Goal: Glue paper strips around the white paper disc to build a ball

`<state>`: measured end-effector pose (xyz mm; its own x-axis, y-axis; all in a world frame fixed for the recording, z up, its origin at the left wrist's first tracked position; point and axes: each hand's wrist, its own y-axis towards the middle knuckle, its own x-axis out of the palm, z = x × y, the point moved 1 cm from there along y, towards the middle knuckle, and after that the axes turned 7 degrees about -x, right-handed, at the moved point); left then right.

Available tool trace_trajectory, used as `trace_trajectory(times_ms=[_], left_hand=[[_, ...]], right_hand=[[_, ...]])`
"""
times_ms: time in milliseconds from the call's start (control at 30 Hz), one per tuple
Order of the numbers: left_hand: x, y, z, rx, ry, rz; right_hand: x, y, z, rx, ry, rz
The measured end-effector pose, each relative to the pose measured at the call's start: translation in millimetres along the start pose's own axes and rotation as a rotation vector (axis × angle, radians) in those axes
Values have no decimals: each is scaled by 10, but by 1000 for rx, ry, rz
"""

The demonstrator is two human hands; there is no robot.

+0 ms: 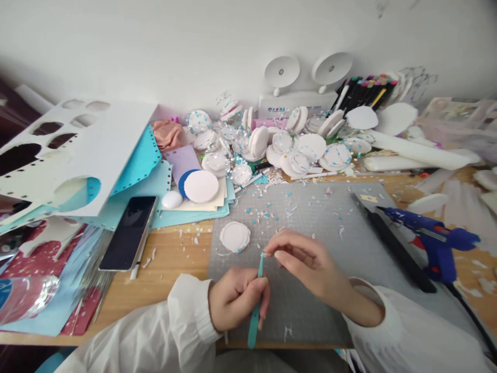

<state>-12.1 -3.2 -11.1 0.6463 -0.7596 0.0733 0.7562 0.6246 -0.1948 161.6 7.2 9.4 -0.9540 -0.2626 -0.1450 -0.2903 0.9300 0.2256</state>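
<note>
My left hand [238, 303] is closed around a thin teal paper strip [256, 305] that runs from below my fingers up to the other hand. My right hand [306, 259] pinches the strip's upper end with its fingertips. Both hands hover over a grey cutting mat [330, 217]. A white round foam disc [235, 237] with blue specks lies on the mat just left of the strip's top.
A blue glue gun [435, 241] and a black ruler [392, 241] lie on the mat's right side. A phone [128, 233] rests on the wooden table at left beside paper sheets with cut holes [77, 150]. Several white discs [298, 147] and markers [368, 88] crowd the back.
</note>
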Motion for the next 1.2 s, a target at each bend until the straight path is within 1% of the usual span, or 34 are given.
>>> trace_trajectory(times_ms=[67,167,367,533,633,900,1067,1200], left_hand=[[2,4,3,-11,22,-39],[3,12,-6,-33,43,-79],[-9,26,-20,-25,61,-82],[-25,45,-12,29,75,-101],[-26,50,-11,53,82,-99],[-27,46,2,31,102,-82],[-23,44,5,12,95,-60],[-19,46,8,-2,87,-62]], right_hand=[[21,11,12,78,79,-32],[23,3,14,123,135,-36],[-4,-9,2,101,124,-28],[-19,-14,-6,151,135,14],[-23,-14,-10,156,133,14],[-21,9,-16,121,90,3],[-38,16,-18,133,99,28],[-46,14,-13,152,113,-3]])
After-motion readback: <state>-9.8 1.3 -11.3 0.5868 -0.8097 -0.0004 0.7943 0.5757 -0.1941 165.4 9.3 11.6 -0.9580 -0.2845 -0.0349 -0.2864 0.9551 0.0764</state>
